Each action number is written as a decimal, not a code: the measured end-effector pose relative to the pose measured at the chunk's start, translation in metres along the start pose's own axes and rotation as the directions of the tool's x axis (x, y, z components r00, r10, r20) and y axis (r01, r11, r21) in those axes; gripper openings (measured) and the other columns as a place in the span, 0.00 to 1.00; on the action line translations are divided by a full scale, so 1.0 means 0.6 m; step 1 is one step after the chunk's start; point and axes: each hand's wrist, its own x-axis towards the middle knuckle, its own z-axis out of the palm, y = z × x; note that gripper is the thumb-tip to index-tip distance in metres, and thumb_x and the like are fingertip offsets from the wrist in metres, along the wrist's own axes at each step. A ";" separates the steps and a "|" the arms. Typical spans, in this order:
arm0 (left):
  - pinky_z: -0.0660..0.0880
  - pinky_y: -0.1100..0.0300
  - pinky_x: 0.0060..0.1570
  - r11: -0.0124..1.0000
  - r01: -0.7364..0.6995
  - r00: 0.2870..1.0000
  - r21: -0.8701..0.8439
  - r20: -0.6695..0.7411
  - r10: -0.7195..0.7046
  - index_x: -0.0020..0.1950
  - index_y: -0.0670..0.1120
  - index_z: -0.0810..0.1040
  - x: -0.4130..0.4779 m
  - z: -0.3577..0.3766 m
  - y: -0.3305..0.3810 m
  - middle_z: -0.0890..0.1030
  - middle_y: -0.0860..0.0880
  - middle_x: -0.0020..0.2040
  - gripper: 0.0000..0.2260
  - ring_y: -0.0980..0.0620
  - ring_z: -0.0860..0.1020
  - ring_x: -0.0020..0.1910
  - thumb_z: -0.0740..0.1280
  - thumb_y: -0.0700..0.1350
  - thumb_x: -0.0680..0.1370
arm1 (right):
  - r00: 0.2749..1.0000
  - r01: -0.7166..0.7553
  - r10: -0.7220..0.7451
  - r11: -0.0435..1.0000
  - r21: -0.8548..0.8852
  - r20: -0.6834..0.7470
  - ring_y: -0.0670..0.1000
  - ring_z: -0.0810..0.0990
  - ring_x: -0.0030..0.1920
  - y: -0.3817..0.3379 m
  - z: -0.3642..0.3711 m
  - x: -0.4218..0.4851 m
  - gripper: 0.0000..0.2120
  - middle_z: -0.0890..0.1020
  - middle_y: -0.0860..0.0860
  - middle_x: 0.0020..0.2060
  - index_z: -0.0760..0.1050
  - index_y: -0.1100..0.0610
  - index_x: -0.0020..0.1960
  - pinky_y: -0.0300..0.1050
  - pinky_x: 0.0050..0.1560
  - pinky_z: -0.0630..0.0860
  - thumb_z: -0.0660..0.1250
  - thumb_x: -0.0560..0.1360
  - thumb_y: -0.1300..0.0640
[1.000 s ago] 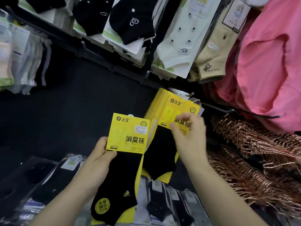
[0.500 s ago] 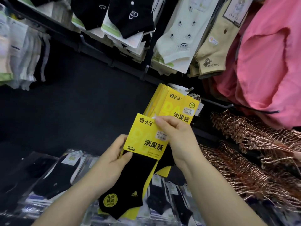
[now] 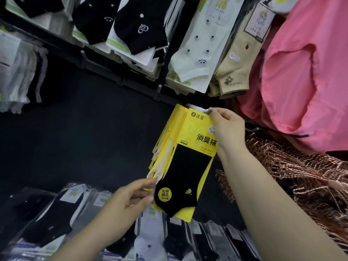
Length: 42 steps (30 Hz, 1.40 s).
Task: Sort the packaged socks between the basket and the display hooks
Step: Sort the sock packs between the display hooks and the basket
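A yellow-carded pack of black socks (image 3: 188, 166) hangs at the front of a bunch of matching yellow packs (image 3: 165, 140) on a display hook. My right hand (image 3: 226, 127) pinches the top edge of the front pack's card, right at the hook. My left hand (image 3: 128, 202) is below, its fingers relaxed and touching the lower left edge of the bunch near the sock's toe. The hook itself is hidden behind the cards and my fingers. No basket is in view.
Black (image 3: 139, 25), cream (image 3: 199, 46) and beige socks (image 3: 239, 59) hang on the upper row. Bagged socks (image 3: 56, 213) lie along the bottom. A pink garment (image 3: 305, 72) hangs at right above a heap of copper-coloured hangers (image 3: 293, 166).
The pack that both hands held has gone up and right onto the hanging bunch. My right hand rose to the card's top. My left hand let go and dropped to the bunch's lower edge.
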 end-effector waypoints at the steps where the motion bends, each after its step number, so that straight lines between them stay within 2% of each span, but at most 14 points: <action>1: 0.74 0.72 0.52 1.000 0.004 1.000 0.011 0.010 -0.004 0.58 0.58 0.78 0.001 0.001 -0.001 0.82 0.60 0.55 0.15 0.64 0.78 0.55 0.66 0.39 0.78 | 1.000 0.006 -0.006 1.000 -0.011 -0.006 0.52 0.79 0.42 0.003 0.003 0.004 0.05 0.83 0.53 0.41 0.82 0.56 0.43 0.53 0.48 0.80 0.67 0.75 0.60; 4: 0.74 0.69 0.54 1.000 0.006 1.000 0.017 0.024 -0.006 0.58 0.57 0.79 0.003 0.002 -0.006 0.82 0.57 0.55 0.14 0.62 0.78 0.56 0.66 0.39 0.78 | 0.999 0.018 -0.018 1.000 -0.008 -0.037 0.49 0.77 0.37 0.008 0.009 0.009 0.08 0.82 0.48 0.34 0.82 0.52 0.38 0.41 0.35 0.78 0.68 0.75 0.59; 6: 0.74 0.70 0.54 1.000 0.007 0.999 0.024 0.033 -0.008 0.58 0.58 0.78 0.004 0.002 -0.009 0.82 0.58 0.55 0.15 0.63 0.78 0.56 0.67 0.39 0.78 | 0.999 0.006 -0.006 1.000 0.006 -0.044 0.51 0.76 0.35 0.009 0.010 0.007 0.09 0.81 0.48 0.31 0.82 0.51 0.37 0.43 0.35 0.77 0.67 0.75 0.59; 8: 0.74 0.70 0.54 0.999 0.005 0.999 0.037 0.035 -0.006 0.57 0.61 0.78 0.004 0.001 -0.011 0.82 0.63 0.54 0.16 0.64 0.78 0.56 0.67 0.40 0.78 | 0.997 0.043 -0.043 0.999 -0.008 -0.063 0.52 0.78 0.38 0.013 0.006 -0.001 0.09 0.82 0.48 0.35 0.82 0.50 0.40 0.49 0.42 0.79 0.66 0.75 0.58; 11: 0.74 0.62 0.59 0.998 0.015 1.000 0.056 -0.001 -0.015 0.57 0.65 0.75 0.004 0.000 -0.014 0.81 0.58 0.56 0.18 0.64 0.77 0.56 0.68 0.42 0.77 | 0.984 0.116 -0.136 0.979 -0.169 -0.111 0.49 0.77 0.55 0.037 -0.007 -0.025 0.07 0.76 0.51 0.56 0.75 0.46 0.52 0.52 0.60 0.75 0.65 0.76 0.56; 14: 0.69 0.55 0.67 0.998 0.011 1.000 0.068 0.000 -0.011 0.65 0.68 0.68 0.004 0.000 -0.018 0.74 0.61 0.65 0.22 0.65 0.71 0.64 0.67 0.46 0.77 | 0.999 0.008 -0.015 0.978 -0.206 -0.034 0.49 0.69 0.64 0.075 -0.020 -0.070 0.24 0.66 0.51 0.66 0.63 0.50 0.67 0.50 0.66 0.68 0.68 0.74 0.52; 17: 0.63 0.58 0.71 0.999 0.008 0.999 0.035 0.040 -0.010 0.70 0.68 0.61 0.005 0.015 -0.017 0.65 0.66 0.72 0.26 0.67 0.62 0.71 0.66 0.48 0.78 | 0.983 -0.132 0.156 0.967 -0.216 0.097 0.51 0.65 0.70 0.109 -0.025 -0.115 0.36 0.66 0.50 0.71 0.50 0.51 0.76 0.54 0.71 0.64 0.67 0.75 0.49; 20: 0.60 0.68 0.67 0.999 0.011 0.999 0.034 0.048 -0.013 0.65 0.72 0.59 0.001 0.034 -0.020 0.62 0.67 0.72 0.25 0.69 0.60 0.71 0.66 0.49 0.78 | 0.966 -0.129 0.175 0.964 -0.233 0.191 0.46 0.73 0.63 0.137 -0.028 -0.147 0.29 0.73 0.45 0.64 0.53 0.51 0.75 0.43 0.61 0.71 0.63 0.78 0.54; 23: 0.60 0.63 0.70 0.998 0.028 0.999 0.063 0.040 -0.030 0.63 0.72 0.58 0.000 0.038 -0.024 0.63 0.64 0.73 0.25 0.66 0.61 0.72 0.66 0.48 0.78 | 0.954 -0.053 0.133 0.957 -0.286 0.269 0.34 0.74 0.53 0.154 -0.034 -0.167 0.22 0.75 0.38 0.56 0.60 0.47 0.72 0.25 0.44 0.70 0.59 0.80 0.57; 25: 0.62 0.57 0.72 0.996 0.051 0.998 0.075 0.028 -0.053 0.65 0.71 0.59 -0.004 0.035 -0.024 0.64 0.63 0.72 0.26 0.64 0.63 0.71 0.66 0.47 0.78 | 0.941 -0.048 0.143 0.953 -0.298 0.306 0.37 0.75 0.53 0.162 -0.043 -0.177 0.20 0.76 0.40 0.57 0.62 0.47 0.71 0.25 0.44 0.69 0.58 0.80 0.58; 28: 0.67 0.58 0.67 0.983 0.128 0.992 0.133 -0.027 -0.126 0.72 0.56 0.63 -0.012 0.031 -0.033 0.70 0.58 0.68 0.25 0.59 0.68 0.69 0.67 0.44 0.78 | 0.908 -0.091 0.202 0.950 -0.298 0.367 0.37 0.76 0.54 0.179 -0.061 -0.193 0.20 0.77 0.38 0.54 0.64 0.49 0.70 0.30 0.48 0.70 0.60 0.80 0.59; 32: 0.71 0.67 0.47 0.909 0.364 0.930 0.202 -0.017 -0.368 0.60 0.46 0.73 -0.029 0.041 -0.052 0.77 0.47 0.58 0.10 0.54 0.76 0.54 0.66 0.44 0.79 | 0.809 -0.184 0.358 0.907 -0.378 0.466 0.47 0.73 0.62 0.230 -0.099 -0.229 0.22 0.75 0.46 0.61 0.61 0.52 0.71 0.46 0.62 0.71 0.62 0.79 0.57; 37: 0.72 0.62 0.48 0.829 0.470 0.819 0.303 0.200 -0.538 0.53 0.45 0.77 -0.069 0.101 -0.093 0.81 0.42 0.55 0.05 0.48 0.79 0.51 0.66 0.43 0.79 | 0.584 -0.299 0.578 0.805 -0.512 0.569 0.48 0.74 0.59 0.329 -0.153 -0.305 0.19 0.73 0.49 0.62 0.66 0.52 0.66 0.41 0.57 0.72 0.66 0.77 0.56; 42: 0.73 0.63 0.49 0.779 0.424 0.691 0.461 0.391 -0.608 0.52 0.46 0.76 -0.125 0.180 -0.156 0.80 0.47 0.48 0.03 0.51 0.78 0.48 0.65 0.41 0.79 | 0.293 -0.262 0.658 0.753 -0.603 0.694 0.55 0.79 0.56 0.433 -0.220 -0.394 0.10 0.80 0.59 0.55 0.75 0.61 0.57 0.48 0.61 0.74 0.66 0.76 0.65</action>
